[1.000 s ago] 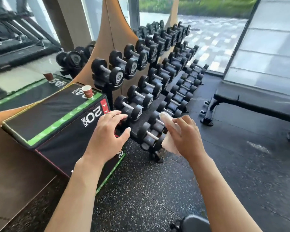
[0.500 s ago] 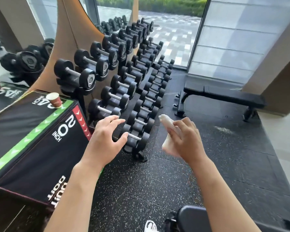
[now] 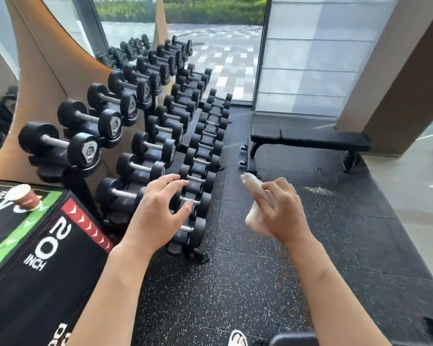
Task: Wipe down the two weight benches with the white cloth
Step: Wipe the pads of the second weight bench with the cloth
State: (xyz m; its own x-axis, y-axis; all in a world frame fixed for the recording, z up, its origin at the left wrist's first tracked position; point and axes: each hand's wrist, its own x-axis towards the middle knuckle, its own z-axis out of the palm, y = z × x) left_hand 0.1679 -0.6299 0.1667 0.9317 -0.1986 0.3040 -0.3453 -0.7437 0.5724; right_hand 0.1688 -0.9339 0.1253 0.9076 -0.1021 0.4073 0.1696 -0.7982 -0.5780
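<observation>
Right hand (image 3: 281, 211) fingers gripping white cloth (image 3: 254, 196), left hand (image 3: 158, 211) fingers spread, empty, paper cup (image 3: 23, 196) contents hidden

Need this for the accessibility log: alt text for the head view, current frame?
A person's right hand grips a folded white cloth while the left hand hovers open, both held out over a speckled gym floor. A black weight bench stands ahead by a pillar, untouched; a dumbbell rack lines the left wall, beside a plyo box with a paper cup on it.
</observation>
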